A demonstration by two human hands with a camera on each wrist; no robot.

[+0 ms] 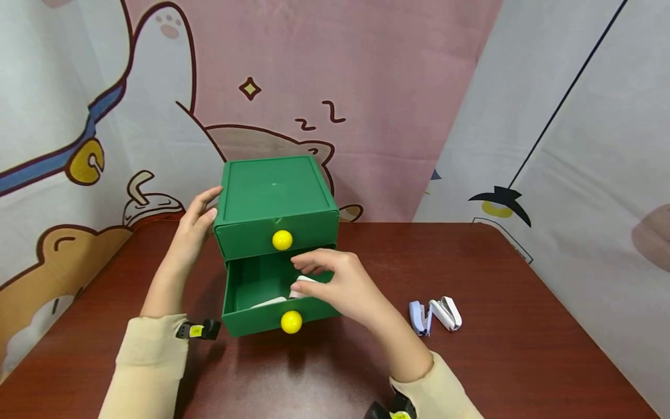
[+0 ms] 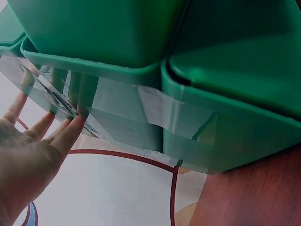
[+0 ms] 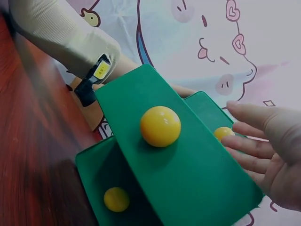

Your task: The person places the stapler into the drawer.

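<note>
On the counter, the green cabinet, centre, has its middle drawer out, not yet closed. Left hand, unclenched, touches its side; right hand, released, hovers above. Staplers lie lower right; white pieces sit inside.

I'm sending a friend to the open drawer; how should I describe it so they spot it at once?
On the reddish-brown table stands a green drawer unit. Find the middle drawer of three with yellow knobs: it alone juts forward, showing white items inside.
</note>
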